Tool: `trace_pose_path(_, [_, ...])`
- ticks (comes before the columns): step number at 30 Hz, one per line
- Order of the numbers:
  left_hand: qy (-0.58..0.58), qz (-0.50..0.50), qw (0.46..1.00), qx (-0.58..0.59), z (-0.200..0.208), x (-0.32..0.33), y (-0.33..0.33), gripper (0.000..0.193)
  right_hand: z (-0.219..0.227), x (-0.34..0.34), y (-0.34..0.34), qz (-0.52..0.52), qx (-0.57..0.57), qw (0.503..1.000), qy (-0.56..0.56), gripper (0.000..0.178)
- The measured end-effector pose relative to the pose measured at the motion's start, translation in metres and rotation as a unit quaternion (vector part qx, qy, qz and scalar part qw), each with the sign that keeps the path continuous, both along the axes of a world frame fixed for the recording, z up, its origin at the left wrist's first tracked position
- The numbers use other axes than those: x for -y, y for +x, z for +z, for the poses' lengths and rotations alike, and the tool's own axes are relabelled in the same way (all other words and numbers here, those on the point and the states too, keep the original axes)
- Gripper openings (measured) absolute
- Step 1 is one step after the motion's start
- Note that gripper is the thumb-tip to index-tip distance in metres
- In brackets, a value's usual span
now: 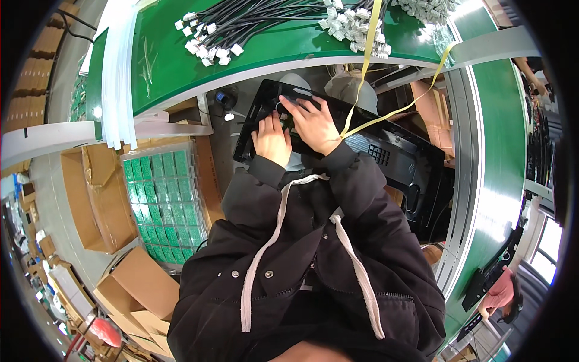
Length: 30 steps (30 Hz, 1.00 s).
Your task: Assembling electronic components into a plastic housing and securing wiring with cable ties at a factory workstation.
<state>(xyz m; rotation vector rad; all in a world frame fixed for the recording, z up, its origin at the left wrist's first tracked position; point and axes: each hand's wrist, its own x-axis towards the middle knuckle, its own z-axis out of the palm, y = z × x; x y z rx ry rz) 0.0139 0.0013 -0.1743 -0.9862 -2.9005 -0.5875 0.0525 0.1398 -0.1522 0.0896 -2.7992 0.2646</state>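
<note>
A large black plastic housing [416, 158], which looks like the back shell of a screen, lies tilted across my lap under the bench edge. Both hands work at its left end. My left hand [272, 142] has its fingers bent and close together, tips down in a recess, so what they hold is hidden. Beside it, my right hand [316, 125] rests on the housing with fingers stretched and spread. A small green circuit board [288, 123] partly shows between the hands, near a thin white wire [278, 107]. A yellow strap [386, 116] runs to my right wrist.
The green bench [163, 78] ahead bears bundles of black cables [259, 23] with white connectors. Trays of green circuit boards [160, 202] stand at my left, beside open cardboard boxes [99, 199]. A metal bench frame [467, 181] rises at my right; another person [500, 292] sits beyond it.
</note>
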Motion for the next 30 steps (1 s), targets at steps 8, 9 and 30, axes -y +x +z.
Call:
trace_pose_path(8, [-0.045,-0.031,0.993,-0.106,0.002,-0.008,-0.006,0.041,-0.014,-0.015,-0.004,0.027,0.073,0.997,0.021,0.074])
trace_pose_path(9, [-0.045,-0.031,0.993,-0.106,0.002,-0.01,-0.006,0.041,-0.014,-0.016,-0.004,0.032,0.068,0.997,0.022,0.075])
trace_pose_path(30, [-0.031,-0.028,0.998,-0.046,-0.015,-0.02,-0.008,0.038,-0.014,-0.032,-0.055,-0.007,0.124,0.985,-0.122,0.004])
